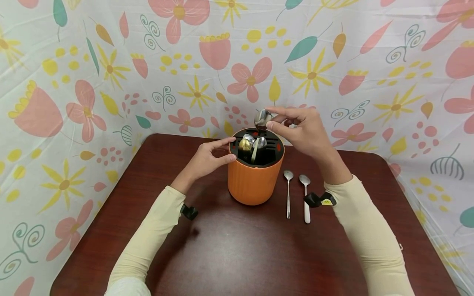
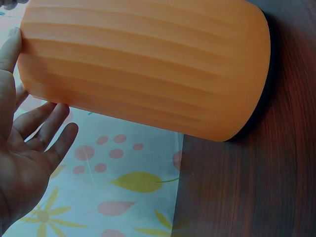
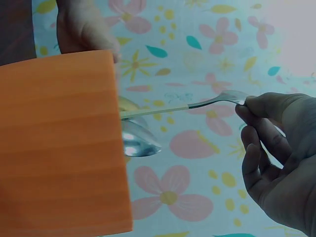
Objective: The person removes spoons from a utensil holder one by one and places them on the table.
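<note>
An orange ribbed utensil holder [image 1: 252,185] with a black slotted top stands upright on the table. My left hand [image 1: 211,159] rests on its left rim, thumb and fingertips spread apart and fairly straight. Above the top, my right hand [image 1: 301,127] pinches a spoon [image 1: 263,118] by its bowl between thumb and fingers. In the right wrist view the spoon's pale handle [image 3: 158,111] points at the holder's top, its lower end overlapping the rim. A gold spoon [image 1: 244,145] and silver spoons [image 1: 261,142] poke out of the holder.
Two spoons lie on the dark wooden table [image 1: 222,250] right of the holder: a thin metal spoon [image 1: 288,193] and a white-handled spoon [image 1: 306,201]. A flower-printed curtain [image 1: 148,61] rises behind and beside the table.
</note>
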Tool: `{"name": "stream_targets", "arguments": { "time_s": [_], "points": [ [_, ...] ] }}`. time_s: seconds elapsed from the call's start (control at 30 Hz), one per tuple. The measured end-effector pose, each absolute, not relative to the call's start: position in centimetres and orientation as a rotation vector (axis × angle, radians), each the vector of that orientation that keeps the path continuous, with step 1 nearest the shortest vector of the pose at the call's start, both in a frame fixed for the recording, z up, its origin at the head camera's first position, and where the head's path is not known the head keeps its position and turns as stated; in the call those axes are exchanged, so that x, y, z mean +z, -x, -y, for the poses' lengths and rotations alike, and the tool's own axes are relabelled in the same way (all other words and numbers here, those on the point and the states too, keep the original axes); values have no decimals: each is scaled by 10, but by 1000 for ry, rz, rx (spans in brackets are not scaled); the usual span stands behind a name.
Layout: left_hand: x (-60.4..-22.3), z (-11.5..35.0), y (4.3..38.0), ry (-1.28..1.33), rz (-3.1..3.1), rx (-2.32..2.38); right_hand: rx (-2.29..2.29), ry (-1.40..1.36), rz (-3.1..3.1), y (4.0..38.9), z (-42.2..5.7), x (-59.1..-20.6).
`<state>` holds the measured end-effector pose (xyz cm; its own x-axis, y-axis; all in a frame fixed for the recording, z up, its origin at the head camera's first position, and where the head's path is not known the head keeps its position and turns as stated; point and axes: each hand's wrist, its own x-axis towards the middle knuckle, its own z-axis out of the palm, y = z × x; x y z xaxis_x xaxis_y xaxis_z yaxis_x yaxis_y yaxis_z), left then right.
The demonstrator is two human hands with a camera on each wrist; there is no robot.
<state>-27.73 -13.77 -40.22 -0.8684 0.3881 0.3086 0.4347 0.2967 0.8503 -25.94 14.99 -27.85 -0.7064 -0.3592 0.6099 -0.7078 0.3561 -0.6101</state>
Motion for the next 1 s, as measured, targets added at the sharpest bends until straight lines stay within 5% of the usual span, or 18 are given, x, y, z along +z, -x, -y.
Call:
{"name": "stream_targets", "arguments": {
  "time_s": [1.0],
  "points": [
    [-403, 138, 278, 798, 2510, -1638, 1689, -889, 2171, 268, -166, -205]
  ]
}}
